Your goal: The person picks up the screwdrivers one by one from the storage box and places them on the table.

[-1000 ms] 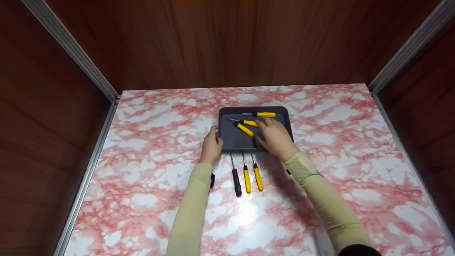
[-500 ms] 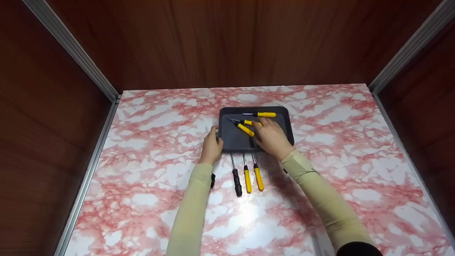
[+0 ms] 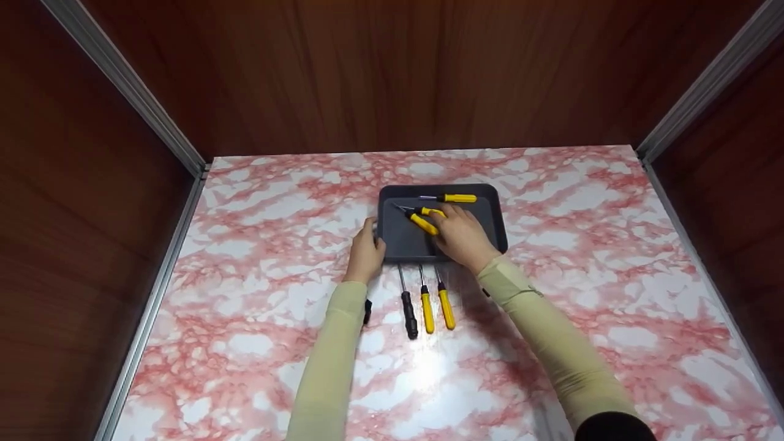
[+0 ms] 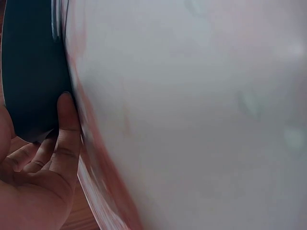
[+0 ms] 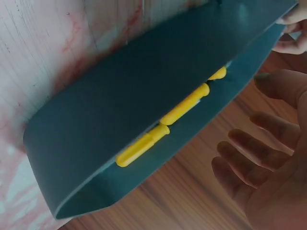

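A dark grey tray (image 3: 496, 211) sits on the pink-and-white marbled desk (image 3: 257, 306), toward its far middle. The left hand (image 3: 364, 252) is at the tray's near left corner; the left wrist view shows its thumb (image 4: 67, 129) pressed flat against the tray's outer wall with the other fingers loosely bent behind it, so it steadies the tray rather than closing round it.

The right hand (image 3: 462, 236) lies over the tray's middle, fingers spread and only slightly bent (the right wrist view shows an open palm with nothing in it). Its fingertips reach the yellow-handled pliers (image 3: 422, 220), which lie inside the tray, left of centre, nose pointing to the far left. From the head view it looks as if the fingers touch one handle, though contact is hard to make out.

A yellow-handled screwdriver (image 3: 452, 198) lies crosswise along the tray's far wall, well clear of the hand.

On the desk just in front of the tray, three screwdrivers lie side by side with tips toward it: a black-handled one (image 3: 409, 315), then two yellow-handled ones (image 3: 427, 312) (image 3: 446, 311).
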Demonstrator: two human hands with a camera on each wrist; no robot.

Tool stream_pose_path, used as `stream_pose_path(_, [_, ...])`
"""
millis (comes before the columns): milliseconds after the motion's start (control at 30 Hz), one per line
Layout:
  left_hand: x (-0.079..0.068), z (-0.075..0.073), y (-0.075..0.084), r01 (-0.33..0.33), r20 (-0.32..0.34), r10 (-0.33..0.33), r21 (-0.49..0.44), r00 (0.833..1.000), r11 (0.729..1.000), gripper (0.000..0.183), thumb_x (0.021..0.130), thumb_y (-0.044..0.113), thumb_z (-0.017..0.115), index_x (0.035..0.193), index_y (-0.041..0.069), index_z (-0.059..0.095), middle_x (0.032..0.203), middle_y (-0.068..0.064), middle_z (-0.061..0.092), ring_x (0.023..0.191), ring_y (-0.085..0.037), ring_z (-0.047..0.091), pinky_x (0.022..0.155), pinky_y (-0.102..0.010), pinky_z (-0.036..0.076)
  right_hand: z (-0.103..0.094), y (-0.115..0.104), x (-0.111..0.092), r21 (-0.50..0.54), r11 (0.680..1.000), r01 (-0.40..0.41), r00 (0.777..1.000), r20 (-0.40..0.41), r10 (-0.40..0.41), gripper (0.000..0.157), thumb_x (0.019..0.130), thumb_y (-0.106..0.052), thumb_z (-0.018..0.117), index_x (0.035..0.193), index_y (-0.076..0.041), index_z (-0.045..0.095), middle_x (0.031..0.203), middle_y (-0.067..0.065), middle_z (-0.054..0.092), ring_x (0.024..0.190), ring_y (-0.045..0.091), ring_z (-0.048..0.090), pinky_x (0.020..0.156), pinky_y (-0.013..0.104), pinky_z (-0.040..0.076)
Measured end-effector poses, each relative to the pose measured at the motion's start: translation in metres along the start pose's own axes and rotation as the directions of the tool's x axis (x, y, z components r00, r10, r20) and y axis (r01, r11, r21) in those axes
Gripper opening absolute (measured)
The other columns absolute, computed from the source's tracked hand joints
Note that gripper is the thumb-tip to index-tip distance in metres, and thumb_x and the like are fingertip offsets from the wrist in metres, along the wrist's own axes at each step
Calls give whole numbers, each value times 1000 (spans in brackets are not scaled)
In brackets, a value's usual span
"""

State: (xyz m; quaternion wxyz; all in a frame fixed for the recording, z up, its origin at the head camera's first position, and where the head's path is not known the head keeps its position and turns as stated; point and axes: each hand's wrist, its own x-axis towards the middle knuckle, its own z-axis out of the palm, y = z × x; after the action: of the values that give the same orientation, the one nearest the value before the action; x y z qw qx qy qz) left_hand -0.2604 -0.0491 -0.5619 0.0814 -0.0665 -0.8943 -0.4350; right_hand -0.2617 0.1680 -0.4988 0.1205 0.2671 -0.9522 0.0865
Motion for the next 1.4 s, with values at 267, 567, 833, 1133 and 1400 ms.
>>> stream_pose_path(267, [1,0,0,6,5,-6,4,1000,1000,47,84,0,47,130,7,40,67,-5,46,53,-15,41,53,-29,35,7,0,1,1,1000,-19,1000,24,19,46,73,-17,68,117,-6,56,113,17,51,100,35,48,83,47,38])
stream_pose_path(567, [0,-1,1,3,-8,-3,-1,1000,1000,45,84,-1,48,128,5,41,69,-5,48,55,-15,42,54,-29,35,13,-4,5,-6,1000,-15,999,35,15,45,78,-20,66,120,-7,54,111,17,51,98,35,49,81,48,39])
stream_pose_path(833, [0,0,0,18,3,-18,18,1000,1000,46,85,1,47,129,7,39,70,-5,47,55,-15,41,54,-29,35,23,-6,6,-22,1000,23,1000,13,-22,39,80,-17,64,117,-5,56,107,15,52,93,33,51,79,47,40])
stream_pose_path(1133, [0,1,1,41,18,-41,4,999,999,46,85,1,46,130,9,39,69,-5,47,54,-15,41,52,-28,35,28,-4,7,-22,999,27,1000,-15,-28,36,80,-15,62,114,-6,57,105,14,52,92,34,51,80,46,40])
stream_pose_path(1400, [0,1,0,26,2,-26,4,1000,1000,44,85,1,47,128,8,41,74,-5,52,57,-15,44,54,-29,36,33,-4,8,-30,998,53,998,-19,-53,32,86,-12,56,118,-8,57,112,13,53,100,31,51,85,44,39])
